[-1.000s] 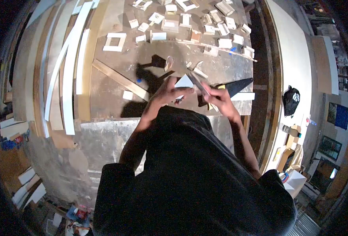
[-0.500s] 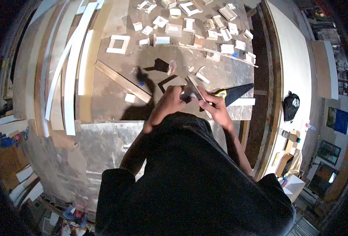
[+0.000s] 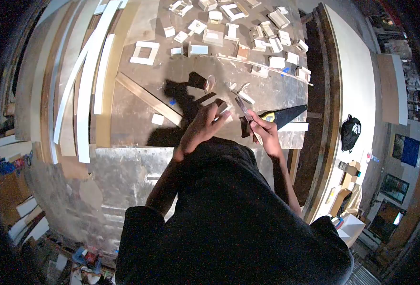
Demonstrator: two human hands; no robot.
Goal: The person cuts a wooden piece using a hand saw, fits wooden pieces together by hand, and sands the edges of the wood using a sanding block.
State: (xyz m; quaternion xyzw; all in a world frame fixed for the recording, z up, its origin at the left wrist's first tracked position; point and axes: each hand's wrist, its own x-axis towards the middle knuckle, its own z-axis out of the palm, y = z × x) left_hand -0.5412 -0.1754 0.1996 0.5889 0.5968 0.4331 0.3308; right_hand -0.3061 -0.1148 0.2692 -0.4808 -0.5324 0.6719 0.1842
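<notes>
My left hand [image 3: 202,127] is above the near part of the worktable, its thumb and fingers around a small wooden piece [image 3: 222,107] that they partly hide. To its right, my right hand [image 3: 266,130] is closed on a narrow flat tool [image 3: 242,107] slanting up and left; its exact kind is unclear. The tool's tip is apart from the wooden piece. Just beyond my right hand lies a handsaw [image 3: 288,115] with a black blade and some yellow near the handle. A dark bar [image 3: 206,99] lies beyond my left hand.
Several small wooden frames and blocks [image 3: 213,37] are scattered across the far worktable [image 3: 138,114]. Long boards and white strips [image 3: 88,90] lie at the left. A wooden batten [image 3: 148,99] rests diagonally. A pale board [image 3: 357,85] at right carries a black cap [image 3: 350,132].
My hands have moved apart. The flat tool has shifted right and away from my left hand, whose thumb now stretches out more visibly. The view has shifted slightly.
</notes>
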